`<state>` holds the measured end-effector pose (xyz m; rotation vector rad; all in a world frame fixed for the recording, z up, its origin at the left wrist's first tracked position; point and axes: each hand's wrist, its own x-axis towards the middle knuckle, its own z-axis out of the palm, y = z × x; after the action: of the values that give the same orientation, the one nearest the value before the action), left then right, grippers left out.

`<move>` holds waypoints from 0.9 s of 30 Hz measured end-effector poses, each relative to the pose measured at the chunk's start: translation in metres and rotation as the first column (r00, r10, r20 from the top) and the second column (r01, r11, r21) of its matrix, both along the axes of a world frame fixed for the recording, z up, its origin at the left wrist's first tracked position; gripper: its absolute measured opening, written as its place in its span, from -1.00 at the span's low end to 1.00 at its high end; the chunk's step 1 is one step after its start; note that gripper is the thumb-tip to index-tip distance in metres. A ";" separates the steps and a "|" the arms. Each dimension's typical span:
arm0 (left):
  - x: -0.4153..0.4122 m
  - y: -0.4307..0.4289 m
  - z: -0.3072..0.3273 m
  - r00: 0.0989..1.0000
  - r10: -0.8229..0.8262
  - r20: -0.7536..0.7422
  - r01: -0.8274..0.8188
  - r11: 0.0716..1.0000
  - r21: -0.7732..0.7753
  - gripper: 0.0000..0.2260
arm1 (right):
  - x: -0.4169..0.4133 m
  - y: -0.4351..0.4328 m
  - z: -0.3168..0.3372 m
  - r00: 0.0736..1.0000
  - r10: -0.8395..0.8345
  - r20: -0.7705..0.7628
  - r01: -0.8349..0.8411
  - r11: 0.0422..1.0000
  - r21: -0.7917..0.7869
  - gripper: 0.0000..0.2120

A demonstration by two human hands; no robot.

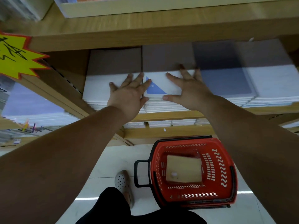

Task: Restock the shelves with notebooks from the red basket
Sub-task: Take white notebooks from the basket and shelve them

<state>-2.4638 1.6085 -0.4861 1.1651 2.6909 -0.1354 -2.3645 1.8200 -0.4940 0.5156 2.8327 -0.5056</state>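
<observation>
Flat, fingers spread, left hand and right hand pressed the white, blue-triangled paper notebook; pushing evenly would seat it squarely.

A yellow starburst sign sits at left; a white perforated shoe rests on pale floor

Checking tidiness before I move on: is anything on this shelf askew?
Slightly: the rightmost stack has a stepped front edge, its notebooks not flush. The middle stack, pressed by the left hand and right hand, looks square.
</observation>
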 end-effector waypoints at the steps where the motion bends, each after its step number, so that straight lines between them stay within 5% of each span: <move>1: 0.000 0.001 0.000 1.000 -0.022 -0.011 0.021 1.000 -0.013 -0.46 | -0.002 0.002 -0.001 1.000 0.020 0.011 -0.021 1.000 0.014 -0.16; 8: -0.001 0.011 0.014 0.998 -0.053 -0.015 0.051 0.995 -0.085 -0.41 | -0.009 -0.001 0.011 0.988 0.051 0.147 -0.076 0.981 0.176 -0.18; 11: 0.017 0.015 0.029 1.000 0.000 -0.003 0.000 0.989 -0.146 -0.29 | 0.007 -0.020 0.016 0.997 0.019 0.080 -0.042 0.954 0.296 -0.24; 16: 0.091 -0.014 0.033 0.993 0.121 0.009 -0.121 0.993 -0.002 -0.24 | 0.081 -0.030 0.015 0.998 0.052 -0.042 -0.043 0.980 0.195 -0.31; 27: 0.193 -0.053 0.005 0.983 0.122 0.138 -0.103 0.985 -0.139 -0.26 | 0.219 -0.046 0.002 0.955 0.048 0.292 -0.100 0.981 0.167 -0.28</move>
<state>-2.2706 1.5557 -0.4810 0.9445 2.5688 -0.1978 -2.1452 1.7740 -0.4923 0.4690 2.6168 -0.1448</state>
